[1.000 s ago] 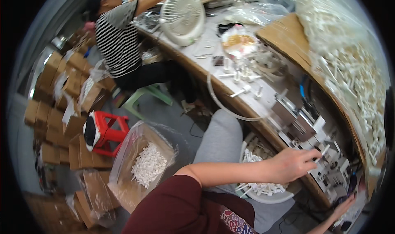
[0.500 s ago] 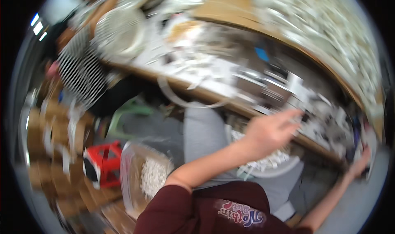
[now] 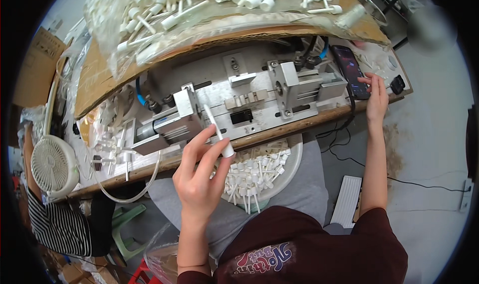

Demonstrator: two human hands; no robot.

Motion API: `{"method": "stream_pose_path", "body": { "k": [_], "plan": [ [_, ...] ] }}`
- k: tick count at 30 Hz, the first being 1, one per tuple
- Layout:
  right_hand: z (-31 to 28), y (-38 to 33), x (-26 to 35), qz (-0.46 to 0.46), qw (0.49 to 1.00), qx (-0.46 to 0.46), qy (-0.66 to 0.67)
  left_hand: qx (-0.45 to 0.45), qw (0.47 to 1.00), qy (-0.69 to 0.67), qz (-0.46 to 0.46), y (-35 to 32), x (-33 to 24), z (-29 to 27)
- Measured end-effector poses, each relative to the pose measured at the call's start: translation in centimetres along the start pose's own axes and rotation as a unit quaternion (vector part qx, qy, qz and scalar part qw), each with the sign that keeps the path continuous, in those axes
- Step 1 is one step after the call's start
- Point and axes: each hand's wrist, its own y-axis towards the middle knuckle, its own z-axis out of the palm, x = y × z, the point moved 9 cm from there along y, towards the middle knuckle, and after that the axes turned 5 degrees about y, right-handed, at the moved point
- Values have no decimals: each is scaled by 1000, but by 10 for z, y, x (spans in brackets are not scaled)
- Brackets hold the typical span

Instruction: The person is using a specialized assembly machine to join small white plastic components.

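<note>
Between the fingertips and thumb of my left hand [image 3: 197,179] is a white cap with a thin stem [image 3: 227,148], its stem tilted up toward a metal clamping fixture [image 3: 272,115]. The fixture has a pneumatic cylinder block on either side and a small slotted holder [image 3: 246,100] in the middle. At the right end of the bench, my right hand [image 3: 377,102] has its fingers stretched out at the edge of a phone [image 3: 349,67] with a lit screen. In my lap, below the fixture, a white basin [image 3: 294,171] holds many similar stemmed caps [image 3: 254,171].
A cardboard sheet [image 3: 107,87] over the fixture carries a plastic bag of white caps [image 3: 164,7]. At left are loose parts [image 3: 117,144], a fan [image 3: 52,165] and a person in a striped shirt [image 3: 60,231]. A green stool [image 3: 124,229] stands below. Black cables [image 3: 344,156] hang at right.
My view has swung right and steadied, bringing the fixture and phone to the middle and right. The stemmed cap in my left hand is now plain; blur hid it before.
</note>
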Motion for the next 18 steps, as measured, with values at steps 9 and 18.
{"method": "stream_pose_path", "body": {
  "k": [9,18],
  "plan": [
    [18,9,-13,26,997,50,-47,-2,1000,-7,-1,4,-1,-1],
    [45,19,146,-210,977,-9,37,3,998,44,40,21,-13,8]
  ]
}}
